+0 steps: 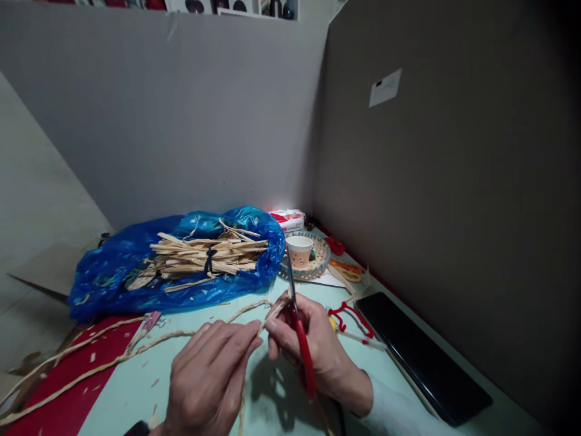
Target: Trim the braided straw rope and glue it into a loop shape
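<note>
My left hand (pixel 209 375) is closed in a pinch on the end of a braided straw cord (pixel 136 348) that trails off to the left across the table. My right hand (pixel 313 348) is closed around red-handled scissors (pixel 302 339), their blades pointing up and away. The right fingers also touch the pale straw strips (pixel 275 310) at the cord's end, between the two hands.
A blue plastic bag (pixel 113 275) with a tied bundle of straw strips (pixel 209 254) lies behind. A paper cup (pixel 299 250) sits on a woven mat (pixel 321 257). Orange scissors (pixel 347 269), a red wire shape (pixel 351 318), a dark tablet (pixel 422 357) and a red sheet (pixel 72 393) surround me.
</note>
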Available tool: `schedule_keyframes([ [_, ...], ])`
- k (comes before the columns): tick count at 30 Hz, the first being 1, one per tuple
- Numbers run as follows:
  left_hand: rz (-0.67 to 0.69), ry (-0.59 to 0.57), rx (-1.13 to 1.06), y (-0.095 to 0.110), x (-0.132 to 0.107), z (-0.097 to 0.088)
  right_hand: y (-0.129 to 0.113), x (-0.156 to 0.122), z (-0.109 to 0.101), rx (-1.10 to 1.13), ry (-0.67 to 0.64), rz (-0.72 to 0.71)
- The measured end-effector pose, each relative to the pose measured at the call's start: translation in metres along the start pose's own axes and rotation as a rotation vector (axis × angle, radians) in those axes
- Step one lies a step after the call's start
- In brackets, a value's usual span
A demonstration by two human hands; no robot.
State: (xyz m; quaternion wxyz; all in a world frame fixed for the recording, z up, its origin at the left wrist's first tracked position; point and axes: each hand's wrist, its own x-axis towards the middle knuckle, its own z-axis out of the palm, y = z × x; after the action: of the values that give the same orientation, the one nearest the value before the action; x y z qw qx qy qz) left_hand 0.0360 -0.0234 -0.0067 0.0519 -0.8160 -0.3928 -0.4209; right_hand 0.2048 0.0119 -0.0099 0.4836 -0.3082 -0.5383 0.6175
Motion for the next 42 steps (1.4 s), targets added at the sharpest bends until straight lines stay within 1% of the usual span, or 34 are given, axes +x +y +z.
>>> schedule_keyframes([
  [3,0.008,0.0,-0.002,-0.002,0.0,-0.002,-0.003,0.0,-0.001,0.007,0.001,-0.031],
  [7,-0.029,-0.015,-0.029,-0.006,-0.003,-0.001,-0.009,0.002,-0.005,0.07,0.041,-0.058],
  [12,-0.088,-0.031,-0.037,-0.007,0.0,0.0,-0.009,0.003,-0.008,0.053,0.053,-0.064],
  [19,-0.119,-0.051,-0.266,0.001,0.008,0.004,-0.001,0.001,-0.003,0.047,0.011,-0.029],
  [21,-0.201,-0.061,-0.309,0.005,0.011,0.003,-0.003,0.0,-0.003,0.043,0.018,-0.038],
  [22,-0.275,-0.073,-0.331,0.006,0.013,0.002,-0.004,0.0,-0.004,0.036,0.028,-0.047],
  [25,-0.576,-0.155,-0.463,0.01,0.018,-0.002,-0.008,0.001,-0.006,-0.001,0.061,-0.074],
  [28,-0.889,-0.259,-0.735,0.01,0.021,-0.003,-0.009,0.003,-0.011,-0.019,0.084,-0.091],
  [29,-0.982,-0.258,-0.837,0.009,0.022,-0.003,-0.008,0.004,-0.012,-0.016,0.08,-0.087],
  [31,-1.112,-0.2,-0.987,0.007,0.023,-0.002,-0.005,0.006,-0.015,-0.011,0.058,-0.065],
  [33,-1.151,-0.116,-1.042,0.006,0.023,-0.004,-0.002,0.008,-0.017,-0.038,0.028,-0.027],
  [35,-1.149,-0.06,-1.05,0.007,0.025,-0.007,-0.001,0.01,-0.017,-0.099,-0.011,0.011],
  [39,-1.117,0.025,-1.103,0.01,0.027,-0.016,-0.004,0.008,-0.011,-0.215,-0.088,0.055],
  [42,-1.109,0.063,-1.152,0.012,0.027,-0.019,-0.005,0.005,-0.008,-0.302,-0.133,0.071],
])
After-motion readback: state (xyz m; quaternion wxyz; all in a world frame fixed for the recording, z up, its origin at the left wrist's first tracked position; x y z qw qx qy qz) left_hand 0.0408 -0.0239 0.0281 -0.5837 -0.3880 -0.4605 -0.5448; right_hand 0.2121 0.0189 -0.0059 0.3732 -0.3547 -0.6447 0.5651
